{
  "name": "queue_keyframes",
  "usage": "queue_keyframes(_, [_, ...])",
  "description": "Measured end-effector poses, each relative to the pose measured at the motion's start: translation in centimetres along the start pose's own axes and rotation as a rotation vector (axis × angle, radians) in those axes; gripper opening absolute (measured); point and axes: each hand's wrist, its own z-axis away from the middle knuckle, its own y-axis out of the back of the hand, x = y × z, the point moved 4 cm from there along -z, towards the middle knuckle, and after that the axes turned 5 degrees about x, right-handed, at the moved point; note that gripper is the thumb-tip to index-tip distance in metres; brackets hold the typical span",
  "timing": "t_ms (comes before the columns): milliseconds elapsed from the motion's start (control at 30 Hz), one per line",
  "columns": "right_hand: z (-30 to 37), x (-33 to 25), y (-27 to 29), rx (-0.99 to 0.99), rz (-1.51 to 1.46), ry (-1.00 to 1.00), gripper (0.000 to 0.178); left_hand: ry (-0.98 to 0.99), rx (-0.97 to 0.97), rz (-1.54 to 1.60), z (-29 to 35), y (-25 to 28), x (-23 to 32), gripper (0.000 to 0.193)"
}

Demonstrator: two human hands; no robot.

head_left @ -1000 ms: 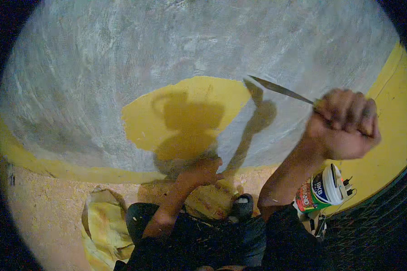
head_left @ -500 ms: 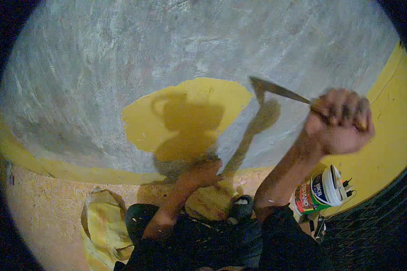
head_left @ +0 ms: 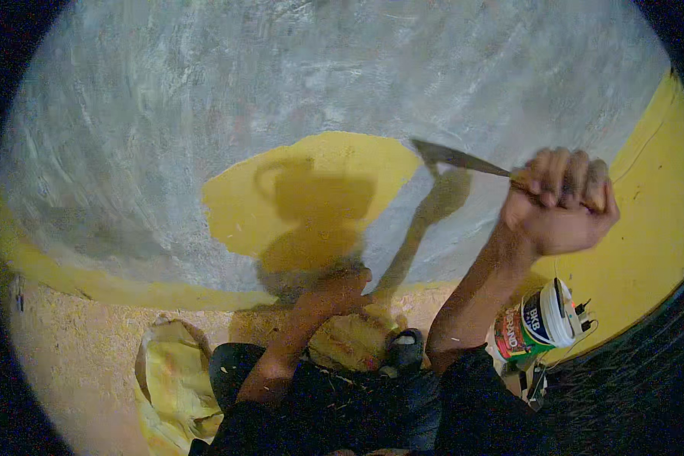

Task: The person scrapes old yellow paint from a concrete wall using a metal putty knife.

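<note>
At the bottom centre of the frame the person's dark-clothed lap fills the nearest ground, with a crumpled yellow cloth (head_left: 167, 380) lying at lower left on the speckled yellow floor (head_left: 76, 357). Just above the lap, the left hand (head_left: 342, 292) rests low at the foot of the wall, fingers curled down toward a lumpy yellow mass (head_left: 349, 342); whether it grips anything or only presses there cannot be told. A dark shoe toe (head_left: 406, 349) sits just right of that mass.

At lower right, a small paint tub (head_left: 543, 319) with a white lid lies tilted beside the right forearm, close to but apart from it.

Higher up on the right, the right hand (head_left: 558, 201) is closed in a full fist around the handle of a putty knife (head_left: 456, 158). Over the last second this hand has slid a little leftward and the blade has swung in, so its tip now meets the right edge of the yellow patch (head_left: 311, 190) in the middle of the frame, where before it hung off to the side. That reads as the blade arriving at the boundary between yellow and grey, ready to work that edge.

Beyond, the grey plastered wall (head_left: 281, 83) spreads across the whole upper frame, wide and unobstructed above and left of the patch. Room is tighter to the right, where a yellow-painted surface (head_left: 646, 220) meets the grey at a slanting line.
</note>
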Motion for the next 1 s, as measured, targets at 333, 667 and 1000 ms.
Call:
queue_keyframes(333, [0.2,-2.6,0.8,-0.027,-0.131,0.110,0.031,-0.029,-0.049,0.154,0.0,0.3,0.7,0.041])
queue_keyframes(667, [1.0,2.5,1.0,0.124,-0.118,-0.154,0.024,-0.017,-0.058,0.023,-0.3,-0.7,0.2,0.038])
queue_keyframes(1000, [0.4,-0.6,-1.2,-0.121,0.009,0.010,0.026,-0.173,0.185,0.047,0.6,0.6,-0.1,0.038])
